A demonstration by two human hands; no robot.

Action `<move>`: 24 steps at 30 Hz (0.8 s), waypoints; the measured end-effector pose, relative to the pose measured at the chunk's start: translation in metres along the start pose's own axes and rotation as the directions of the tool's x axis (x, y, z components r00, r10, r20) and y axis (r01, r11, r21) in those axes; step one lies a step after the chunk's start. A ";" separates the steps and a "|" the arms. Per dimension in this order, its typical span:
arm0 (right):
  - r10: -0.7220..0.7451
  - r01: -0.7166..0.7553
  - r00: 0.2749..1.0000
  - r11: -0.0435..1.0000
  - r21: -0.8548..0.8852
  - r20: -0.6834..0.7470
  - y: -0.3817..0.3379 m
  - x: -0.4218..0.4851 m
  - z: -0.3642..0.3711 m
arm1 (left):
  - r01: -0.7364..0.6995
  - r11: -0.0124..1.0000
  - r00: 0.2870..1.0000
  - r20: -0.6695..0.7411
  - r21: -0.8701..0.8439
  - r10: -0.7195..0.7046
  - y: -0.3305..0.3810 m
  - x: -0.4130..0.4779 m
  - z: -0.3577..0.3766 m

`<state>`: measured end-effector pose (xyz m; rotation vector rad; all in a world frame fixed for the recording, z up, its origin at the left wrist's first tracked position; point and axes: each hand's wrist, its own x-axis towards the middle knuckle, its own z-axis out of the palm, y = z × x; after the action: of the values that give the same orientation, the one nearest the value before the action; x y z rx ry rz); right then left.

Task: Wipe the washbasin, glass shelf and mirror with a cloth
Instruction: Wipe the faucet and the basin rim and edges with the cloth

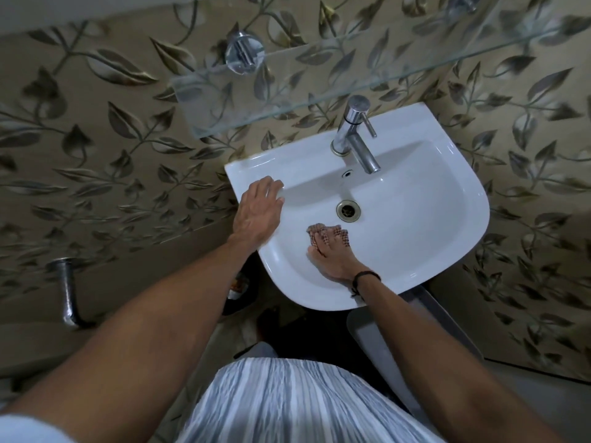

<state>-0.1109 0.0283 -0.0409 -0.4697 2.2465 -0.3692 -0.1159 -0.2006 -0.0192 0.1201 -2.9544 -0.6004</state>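
Note:
A white washbasin (415,219) hangs on the leaf-patterned wall, with a chrome tap (355,135) at its back and a drain (348,211) in the bowl. My left hand (259,212) rests flat on the basin's left rim, fingers straight. My right hand (332,254) is inside the bowl, just below the drain, pressing a small checked cloth (326,236) against the porcelain; the cloth shows between and past my fingers. A glass shelf (287,91) runs above the basin on round chrome brackets. The mirror is not in view.
A chrome pipe (68,292) sticks out of the wall at the lower left. Dark objects stand on the floor under the basin's left side. The basin's pedestal (377,334) drops below its front edge. My striped garment fills the bottom middle.

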 end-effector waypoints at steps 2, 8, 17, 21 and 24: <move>-0.036 0.045 0.994 0.995 0.088 -0.101 -0.006 0.022 0.013 | 0.003 1.000 1.000 -0.018 0.006 -0.003 0.002 0.000 0.000; -0.185 0.213 0.977 0.881 0.422 -0.107 -0.070 -0.003 0.002 | 0.008 0.999 1.000 0.008 0.040 -0.008 0.001 0.001 0.001; -0.197 0.202 0.970 0.979 -0.026 0.142 0.024 -0.001 -0.015 | 0.016 0.999 0.999 -0.035 -0.037 -0.018 0.006 -0.001 -0.005; -0.173 0.171 0.983 0.985 -0.028 -0.065 -0.003 0.035 -0.008 | 0.007 1.000 0.999 -0.045 -0.017 -0.008 0.006 0.000 -0.005; -0.106 0.108 0.968 0.994 -0.006 -0.226 -0.043 0.044 -0.007 | 0.009 1.000 1.000 -0.026 -0.002 -0.009 0.003 0.002 -0.002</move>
<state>-0.1342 -0.0290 -0.0478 -0.5722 2.4444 -0.5073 -0.1178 -0.1987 -0.0159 0.1408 -2.9295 -0.5978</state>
